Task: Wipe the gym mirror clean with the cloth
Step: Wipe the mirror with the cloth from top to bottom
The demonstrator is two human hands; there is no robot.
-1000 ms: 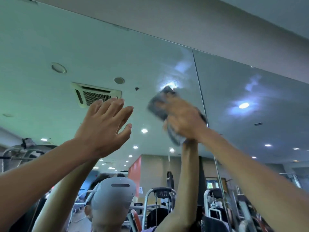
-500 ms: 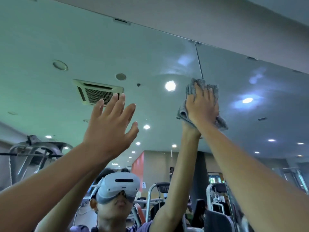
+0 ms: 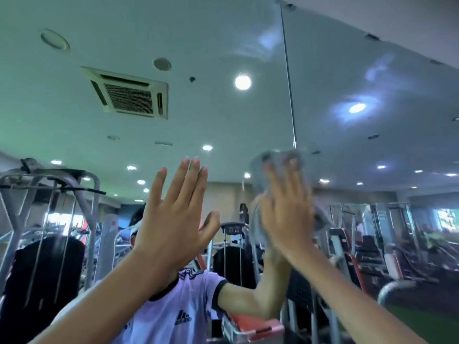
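Head view: Your right grip (image 3: 285, 214) lies flat on the grey cloth (image 3: 259, 170), fingers straight and slightly spread, pressing it against the gym mirror (image 3: 360, 70). The cloth sits at the foot of the vertical seam (image 3: 289, 83) between two mirror panels and shows above your fingertips and at both sides of the palm. Grip and cloth are both blurred. The reflected forearm meets your own at the cloth.

Your left grip (image 3: 173, 217) is raised just beside it, to the left, and holds nothing: the fingers are straight and close together, the thumb is out to the side, and the palm faces the glass. Whether it touches the mirror cannot be told.

The glass reflects a ceiling air-conditioning vent (image 3: 129, 95), a bright round ceiling light (image 3: 243, 82), a grey-framed gym machine (image 3: 49, 194) at left and a pale shirt (image 3: 173, 306) between your forearms. Hazy smears show on the right panel.
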